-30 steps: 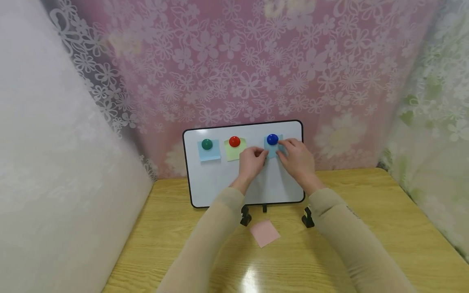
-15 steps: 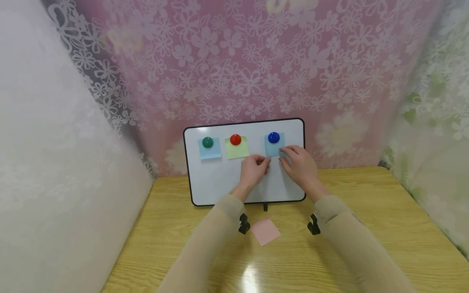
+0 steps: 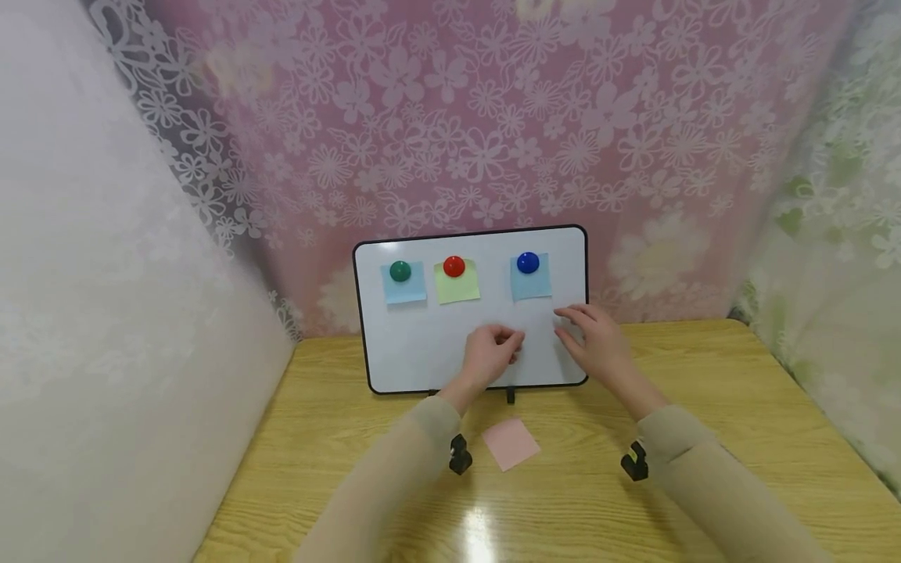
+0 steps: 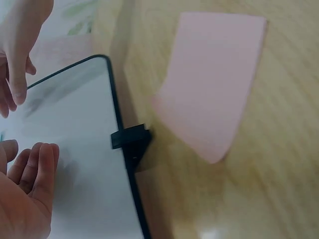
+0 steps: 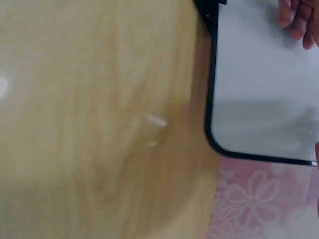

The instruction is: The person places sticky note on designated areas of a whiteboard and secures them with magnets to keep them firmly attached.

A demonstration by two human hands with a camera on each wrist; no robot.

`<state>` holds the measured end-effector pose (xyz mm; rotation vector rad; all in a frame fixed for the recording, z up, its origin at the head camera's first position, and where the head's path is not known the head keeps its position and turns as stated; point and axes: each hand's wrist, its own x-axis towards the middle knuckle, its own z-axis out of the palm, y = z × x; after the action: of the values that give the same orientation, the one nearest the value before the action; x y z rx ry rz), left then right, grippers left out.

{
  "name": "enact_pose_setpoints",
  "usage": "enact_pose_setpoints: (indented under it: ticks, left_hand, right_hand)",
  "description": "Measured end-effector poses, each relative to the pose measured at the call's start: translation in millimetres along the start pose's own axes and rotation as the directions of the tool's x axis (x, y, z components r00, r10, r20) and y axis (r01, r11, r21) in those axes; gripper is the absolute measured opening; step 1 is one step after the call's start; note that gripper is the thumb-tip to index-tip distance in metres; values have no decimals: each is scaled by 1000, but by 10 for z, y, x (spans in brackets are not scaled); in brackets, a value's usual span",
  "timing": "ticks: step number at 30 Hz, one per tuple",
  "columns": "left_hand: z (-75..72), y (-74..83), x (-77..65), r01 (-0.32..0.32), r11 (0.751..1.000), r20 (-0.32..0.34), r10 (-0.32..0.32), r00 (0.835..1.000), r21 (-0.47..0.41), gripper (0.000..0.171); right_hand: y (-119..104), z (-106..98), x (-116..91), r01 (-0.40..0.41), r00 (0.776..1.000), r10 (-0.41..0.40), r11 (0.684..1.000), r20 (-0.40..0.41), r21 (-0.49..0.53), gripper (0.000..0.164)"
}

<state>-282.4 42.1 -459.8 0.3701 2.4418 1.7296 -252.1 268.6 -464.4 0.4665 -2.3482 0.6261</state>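
A blue sticky note (image 3: 531,287) hangs at the upper right of the whiteboard (image 3: 422,344) under a round blue magnet (image 3: 528,263). Below it and to the left is my left hand (image 3: 489,353), fingers loosely curled and holding nothing. My right hand (image 3: 598,338) hovers by the board's right edge, thumb and fingers apart, nothing between them. A green magnet (image 3: 400,271) sits on another blue note (image 3: 404,290), and a red magnet (image 3: 454,266) on a yellow-green note (image 3: 458,290). On the table in front lies a pink sticky note (image 4: 214,84).
The whiteboard stands on a wooden table (image 3: 317,469), carried by black stand feet (image 4: 132,139). Behind it is a pink flowered backdrop (image 3: 479,156). A pale panel (image 3: 141,313) closes the left side and a floral one (image 3: 831,274) the right. Black wrist cameras (image 3: 635,461) sit under my sleeves.
Both hands have come off the right-hand blue note and moved down, the right one also outward to the right. The blue note stays on the board under its magnet.
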Motion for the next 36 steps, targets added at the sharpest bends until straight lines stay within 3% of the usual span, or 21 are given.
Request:
enact_pose_setpoints:
  ticks: [5, 8, 15, 19, 22, 27, 30, 36]
  left_hand:
    - [11, -210, -115, -52, 999, 72, 53, 996, -7, 29]
    - [-17, -338, -187, -89, 996, 112, 86, 990, 23, 28]
    - [-58, -568, -380, -136, 979, 197, 104, 975, 154, 20]
    - [-35, -622, -495, -205, 948, 279, 135, 951, 242, 19]
    - [-17, -629, -577, -260, 919, 326, 159, 932, 297, 20]
    - [-15, -611, -711, -275, 888, 344, 145, 928, 368, 23]
    - [-35, -608, -757, -292, 867, 347, 150, 926, 405, 26]
    - [-142, -648, -813, -291, 837, 356, 125, 926, 464, 37]
  right_hand:
    - [54, -81, -218, -36, 999, 34, 996, 18, 77, 32]
    - [128, -96, -332, -99, 992, 92, 991, 81, 85, 30]
    - [223, -174, -506, -219, 942, 186, 971, 278, 93, 29]
    - [251, -257, -562, -225, 928, 193, 972, 318, 70, 29]
    - [288, -336, -594, -204, 930, 181, 978, 320, 40, 31]
    - [382, -520, -685, -184, 929, 171, 983, 329, 7, 34]
    - [467, -642, -767, -214, 908, 201, 977, 366, -5, 36]
    - [646, -855, -972, -268, 837, 255, 962, 484, -43, 45]
